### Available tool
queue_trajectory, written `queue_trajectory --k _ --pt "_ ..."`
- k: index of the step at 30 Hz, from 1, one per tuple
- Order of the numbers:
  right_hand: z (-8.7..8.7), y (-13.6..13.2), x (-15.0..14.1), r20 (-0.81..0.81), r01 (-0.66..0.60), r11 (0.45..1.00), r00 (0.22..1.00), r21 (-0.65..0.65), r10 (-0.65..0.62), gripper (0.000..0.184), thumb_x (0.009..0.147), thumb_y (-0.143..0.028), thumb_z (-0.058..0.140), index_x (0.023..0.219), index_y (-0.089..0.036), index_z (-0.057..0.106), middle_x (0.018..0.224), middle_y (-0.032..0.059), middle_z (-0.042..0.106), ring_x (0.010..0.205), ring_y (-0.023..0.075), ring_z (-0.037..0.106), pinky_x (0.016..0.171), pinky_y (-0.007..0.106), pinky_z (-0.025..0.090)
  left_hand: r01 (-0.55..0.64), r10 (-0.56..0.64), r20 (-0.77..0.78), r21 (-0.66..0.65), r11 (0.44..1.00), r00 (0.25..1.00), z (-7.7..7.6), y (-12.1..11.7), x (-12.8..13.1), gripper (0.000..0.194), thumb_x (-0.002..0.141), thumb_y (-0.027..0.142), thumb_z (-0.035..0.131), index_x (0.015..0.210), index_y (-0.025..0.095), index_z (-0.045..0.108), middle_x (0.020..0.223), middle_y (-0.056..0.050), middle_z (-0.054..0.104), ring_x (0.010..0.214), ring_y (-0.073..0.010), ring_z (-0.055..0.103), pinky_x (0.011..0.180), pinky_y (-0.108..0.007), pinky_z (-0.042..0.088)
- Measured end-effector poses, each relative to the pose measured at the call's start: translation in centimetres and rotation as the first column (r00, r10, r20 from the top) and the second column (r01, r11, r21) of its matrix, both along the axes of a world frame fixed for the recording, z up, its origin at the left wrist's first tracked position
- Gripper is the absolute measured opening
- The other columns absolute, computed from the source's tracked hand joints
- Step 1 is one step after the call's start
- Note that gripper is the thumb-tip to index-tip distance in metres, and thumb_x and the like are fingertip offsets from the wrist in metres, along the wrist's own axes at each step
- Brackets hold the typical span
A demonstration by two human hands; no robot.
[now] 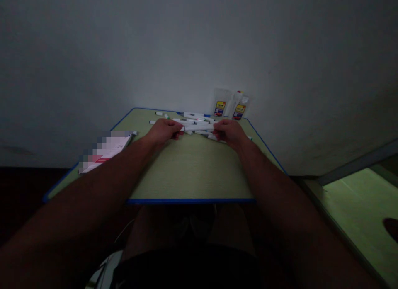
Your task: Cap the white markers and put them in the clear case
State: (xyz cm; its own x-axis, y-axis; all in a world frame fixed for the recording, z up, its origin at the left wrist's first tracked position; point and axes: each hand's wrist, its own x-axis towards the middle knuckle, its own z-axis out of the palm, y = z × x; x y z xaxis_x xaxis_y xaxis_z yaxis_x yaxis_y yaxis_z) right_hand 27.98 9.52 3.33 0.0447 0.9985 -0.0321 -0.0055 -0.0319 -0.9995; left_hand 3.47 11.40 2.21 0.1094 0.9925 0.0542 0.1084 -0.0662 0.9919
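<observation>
A white marker pen (199,127) lies crosswise between my two hands, one end in each. My left hand (164,130) has its fingers pinched at the left end of the pen. At the right end, the fingers of my right hand (229,130) are closed on it as well. Behind and under the hands, several more white marker pens (195,115) are spread in a loose pile at the far side of the table, some with dark, blue or green ends. The hands partly cover the pile.
The pale table (192,173) has a blue edge and stands close to a grey wall (199,48). Two clear plastic containers (220,102) with yellow labels stand at the back right; the right one holds something slim. A white and red packet (105,154) rests at the left.
</observation>
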Motion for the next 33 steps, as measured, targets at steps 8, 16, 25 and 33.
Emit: queue_trajectory --k 8,16,25,33 --pt "0.0 0.0 0.1 0.014 0.005 1.0 1.0 -0.017 -0.004 0.019 0.081 -0.012 0.068 0.067 -0.017 0.057 0.055 0.0004 0.065 0.043 0.0085 0.054 0.043 0.02 0.044 -0.046 0.046 -0.021 -0.009 0.999 0.999 -0.4 0.0 0.5 0.008 0.076 0.017 0.071 0.07 0.011 0.072 0.065 -0.008 0.068 0.05 -0.0103 0.052 0.053 -0.026 0.046" --pt "0.0 0.0 0.1 0.014 0.0 1.0 1.0 -0.012 0.0 0.018 0.08 -0.011 0.068 0.067 -0.016 0.057 0.055 0.0005 0.064 0.043 0.0087 0.054 0.043 0.02 0.043 -0.058 0.062 -0.08 0.059 0.997 0.995 -0.9 0.4 0.5 0.01 0.073 0.02 0.07 0.069 0.012 0.072 0.061 -0.007 0.066 0.046 -0.0101 0.047 0.049 -0.026 0.04" --pt "0.0 0.2 0.2 0.037 0.013 0.996 0.999 0.089 -0.016 0.008 0.079 -0.013 0.069 0.075 -0.016 0.064 0.06 -0.0001 0.067 0.047 0.0091 0.056 0.044 0.02 0.046 0.043 -0.008 -0.179 0.188 0.981 0.984 -0.9 0.7 -0.2 0.014 0.074 0.028 0.07 0.073 0.015 0.074 0.056 -0.002 0.061 0.05 -0.0109 0.048 0.052 -0.025 0.039" --pt "0.3 0.0 -0.1 0.056 0.001 1.0 0.998 0.016 -0.002 0.005 0.084 -0.016 0.068 0.079 -0.015 0.066 0.062 0.001 0.067 0.047 0.0086 0.055 0.045 0.02 0.048 -0.006 0.039 -0.154 0.209 0.978 0.987 -0.2 0.0 0.0 0.015 0.068 0.015 0.074 0.082 0.015 0.073 0.066 -0.002 0.066 0.058 -0.0128 0.057 0.061 -0.028 0.048"
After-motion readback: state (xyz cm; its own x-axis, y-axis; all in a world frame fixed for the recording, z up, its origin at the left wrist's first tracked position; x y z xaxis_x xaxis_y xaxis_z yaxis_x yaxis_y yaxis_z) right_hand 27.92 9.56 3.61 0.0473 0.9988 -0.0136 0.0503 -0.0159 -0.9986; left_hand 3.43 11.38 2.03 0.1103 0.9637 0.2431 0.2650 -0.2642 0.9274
